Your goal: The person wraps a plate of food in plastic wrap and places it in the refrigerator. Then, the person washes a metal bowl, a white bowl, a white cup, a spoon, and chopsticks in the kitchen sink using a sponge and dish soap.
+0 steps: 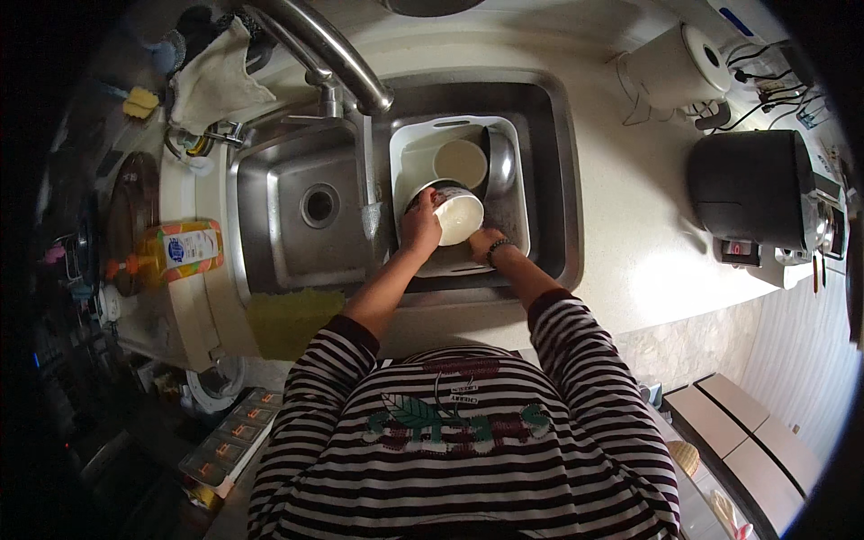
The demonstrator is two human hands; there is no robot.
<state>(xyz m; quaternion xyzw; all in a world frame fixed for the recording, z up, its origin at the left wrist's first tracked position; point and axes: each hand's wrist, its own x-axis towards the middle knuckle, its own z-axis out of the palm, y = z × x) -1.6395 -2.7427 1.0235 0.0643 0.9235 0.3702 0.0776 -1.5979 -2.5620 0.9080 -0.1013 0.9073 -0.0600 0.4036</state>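
My left hand [422, 224] grips a white-lined bowl [462, 221] by its side, tilted so that its inside faces me. The bowl's outside carries a dark pattern. My right hand [486, 246], a beaded bracelet at its wrist, is low beside the bowl's right edge; its fingers are partly hidden and I cannot tell whether it holds anything. Both hands are over a white plastic basin [522, 196] in the right sink bowl. Inside the basin lie a round pale dish [460, 162] and a shiny metal bowl [500, 162], resting against its far right side.
A steel faucet [337, 54] reaches over the sink divider. Left of it is the other sink bowl [283, 189]. A dish soap bottle [182, 251] and a green cloth [287, 324] lie to the left. On the right counter stand a dark appliance [749, 189] and a white canister [675, 71].
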